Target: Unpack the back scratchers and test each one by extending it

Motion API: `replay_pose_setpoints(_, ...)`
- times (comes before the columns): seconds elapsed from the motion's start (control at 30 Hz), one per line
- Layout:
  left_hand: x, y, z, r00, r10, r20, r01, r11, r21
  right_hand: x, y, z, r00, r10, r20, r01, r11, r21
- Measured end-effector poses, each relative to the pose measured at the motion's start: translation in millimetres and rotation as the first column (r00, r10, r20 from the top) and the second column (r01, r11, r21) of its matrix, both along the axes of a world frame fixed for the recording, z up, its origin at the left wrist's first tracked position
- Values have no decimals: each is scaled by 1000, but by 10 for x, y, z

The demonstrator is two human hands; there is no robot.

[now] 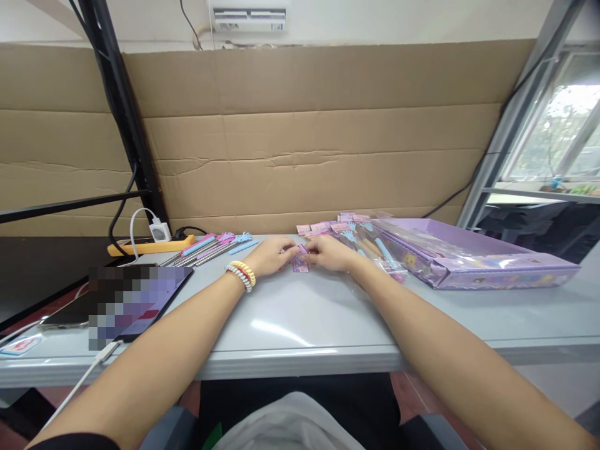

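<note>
A small purple printed card (300,261) is pinched between my two hands, low over the grey tabletop. My left hand (272,255), with beaded bands and a scrunchie on the wrist, grips the card's left edge with thumb and fingertips. From the other side, my right hand (329,252) closes on its right edge; some clear plastic shows beneath that wrist. Just beyond the right hand lie several bagged sticks with blue hand-shaped ends (351,236) and pink header cards. Loose metal-rod sticks with pink and blue hand-shaped ends (225,239) lie to the left.
At the right stands an open purple box (497,256) with clear plastic in it. A tablet (164,294) and cables lie on the left, near a yellow power strip (154,247) with a white charger (160,230). Cardboard (319,137) walls the back.
</note>
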State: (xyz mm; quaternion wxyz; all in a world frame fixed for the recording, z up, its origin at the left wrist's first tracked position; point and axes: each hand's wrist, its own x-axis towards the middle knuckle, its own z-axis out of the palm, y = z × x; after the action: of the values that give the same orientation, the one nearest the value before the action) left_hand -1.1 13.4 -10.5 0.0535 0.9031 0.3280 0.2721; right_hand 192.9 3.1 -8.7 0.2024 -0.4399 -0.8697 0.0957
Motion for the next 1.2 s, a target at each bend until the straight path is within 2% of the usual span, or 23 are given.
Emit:
replay_pose_setpoints(0.07,-29,62,-3,991,132,26,-133,991,35,2,3,0,999,-38,26,37,999,35)
replay_pose_setpoints(0.13,-83,123,6,947,318,37,-320,945,62,5,5,0,995,-82,55,78,995,66)
replay_pose_setpoints(0.27,-251,215,28,742,670,-34,-668,742,50,1,-3,1,992,-123,28,121,991,50)
replay_pose_setpoints(0.37,-375,276,8,613,782,-110,-786,618,8,-4,-12,-4,990,-140,-26,139,990,-12)
replay_pose_setpoints(0.47,-443,339,-38,550,808,-213,-833,550,-63,0,-9,-18,983,-175,-62,172,984,-45)
replay_pose_setpoints(0.6,-444,401,-80,531,772,-350,-846,504,-172,10,4,-33,982,-179,-66,177,983,-47)
replay_pose_setpoints(0.7,-432,422,-88,517,769,-377,-855,486,-180,11,4,-37,982,-179,-66,176,983,-49)
replay_pose_setpoints(1.0,-447,429,-92,505,778,-374,-861,487,-149,10,-8,-48,981,-163,-106,157,985,-66)
replay_pose_setpoints(1.2,-448,426,-97,511,787,-346,-856,501,-126,-3,-25,-27,981,-180,-71,175,982,-71)
